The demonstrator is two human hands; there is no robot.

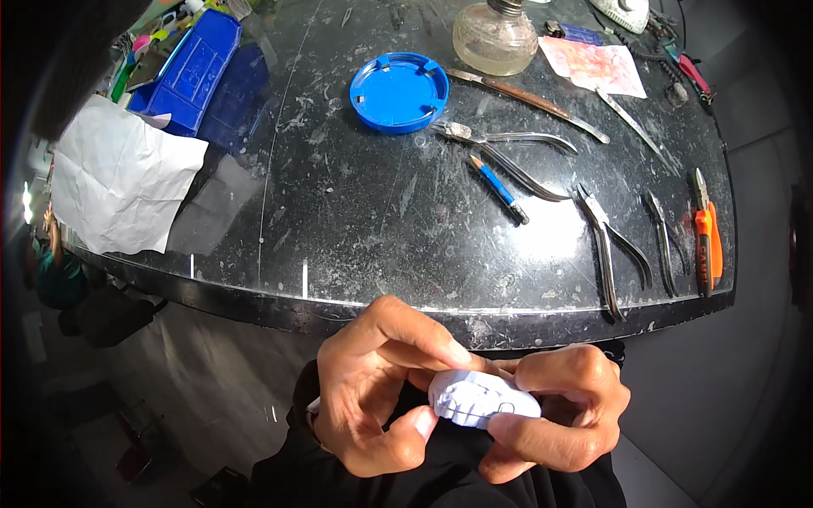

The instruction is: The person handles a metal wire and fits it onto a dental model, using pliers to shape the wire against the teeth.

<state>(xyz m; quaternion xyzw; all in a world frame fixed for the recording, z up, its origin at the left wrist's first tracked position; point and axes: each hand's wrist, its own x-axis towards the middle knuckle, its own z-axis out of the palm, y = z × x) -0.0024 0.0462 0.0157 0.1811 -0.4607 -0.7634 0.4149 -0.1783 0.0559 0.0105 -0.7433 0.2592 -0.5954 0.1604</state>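
A white plaster dental cast (476, 401) is held between both hands, just in front of the bench's near edge. Teeth and dark drawn lines show on its side, one of them forming a small loop. My left hand (373, 394) is closed on the cast's left end, thumb below and forefinger above. At the other end, my right hand (569, 411) grips it with the thumb pressed against the front and the fingers curled behind. The far side of the cast is hidden.
On the black bench (356, 229) lie wire pliers (603, 233), larger pliers (500, 144), orange-handled pliers (705, 233), a blue pencil (498, 188), a wooden-handled knife (538, 103) and a blue round dish (398, 91). Behind stands a glass burner (494, 41); crumpled paper (123, 178) lies left.
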